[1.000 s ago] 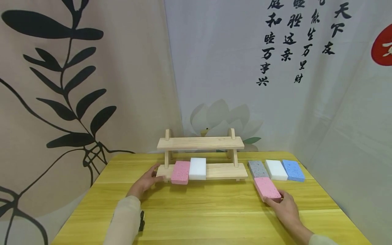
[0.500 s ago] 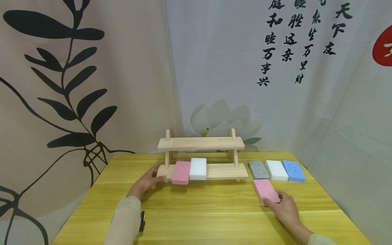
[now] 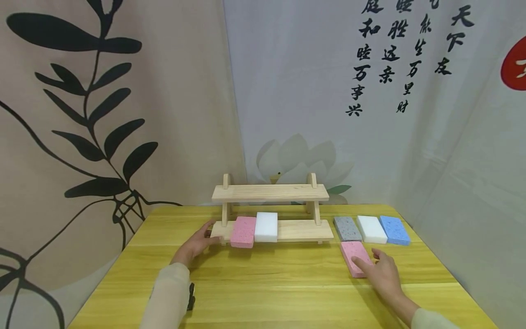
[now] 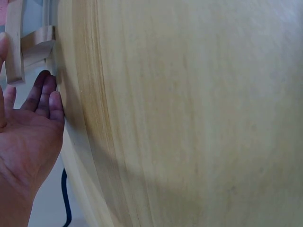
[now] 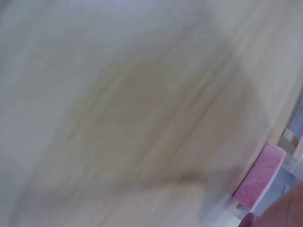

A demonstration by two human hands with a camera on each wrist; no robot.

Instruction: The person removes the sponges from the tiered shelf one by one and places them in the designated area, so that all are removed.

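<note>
My left hand (image 3: 195, 246) is at the left end of the two-tier wooden rack (image 3: 304, 230), its thumb at the lower board's front edge. The left wrist view shows this hand (image 4: 31, 137) with fingers extended beside the board end. A pink sponge (image 3: 242, 232) and a white sponge (image 3: 265, 227) stand side by side, leaning on the lower board. On the right, another pink sponge (image 3: 354, 257) lies on the table in front of a grey sponge (image 3: 347, 228). My right hand (image 3: 382, 272) is over its right side, thumb and fingers spread apart.
Beside the grey sponge lie a white sponge (image 3: 371, 229) and a blue sponge (image 3: 395, 230) near the table's right edge. The rack's upper board (image 3: 270, 192) rises behind the lower one. A printed curtain (image 3: 283, 91) hangs behind the wooden table (image 3: 263, 292).
My right hand lowered the pink sponge toward me, away from the grey one, then let go, its fingers spreading. The left hand has stayed at the rack.
</note>
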